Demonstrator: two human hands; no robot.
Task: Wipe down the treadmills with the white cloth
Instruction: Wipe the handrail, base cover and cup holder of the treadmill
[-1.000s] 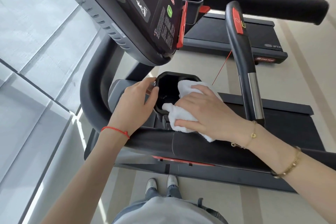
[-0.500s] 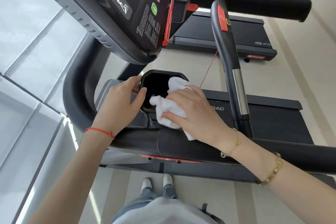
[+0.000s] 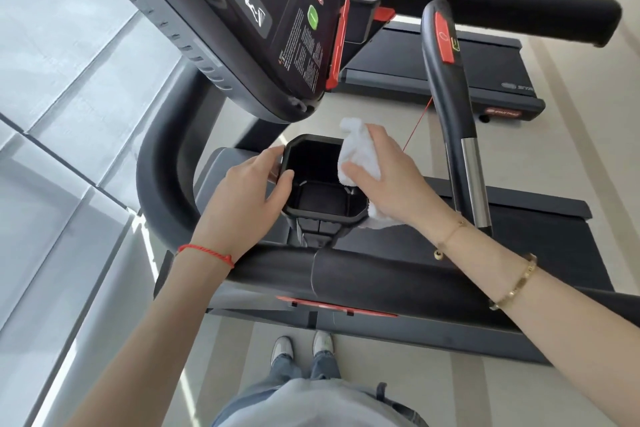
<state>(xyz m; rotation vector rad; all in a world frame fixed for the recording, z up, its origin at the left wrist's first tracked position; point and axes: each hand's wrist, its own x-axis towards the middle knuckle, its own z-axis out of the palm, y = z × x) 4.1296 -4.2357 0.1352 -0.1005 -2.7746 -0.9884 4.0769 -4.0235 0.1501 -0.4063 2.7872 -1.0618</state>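
Both hands at the black octagonal plastic cup holder of the near black treadmill. Left hand: fingers curled round the holder's left rim, thumb on the rim edge, red string bracelet at the wrist. Right hand: clutching the white terry cloth, bunched, pressed against the holder's right outer rim; one tail of cloth sticks up past the holder's far edge, another shows below the palm at its near right corner. Holder interior dark, uncovered. Black display console overhangs the holder's far side closely. Curved black grip handle with a red button stands right of the holder, just beside the right hand. Padded black handrail runs across below the holder, near side. Beige floor open to the right beyond the handle.
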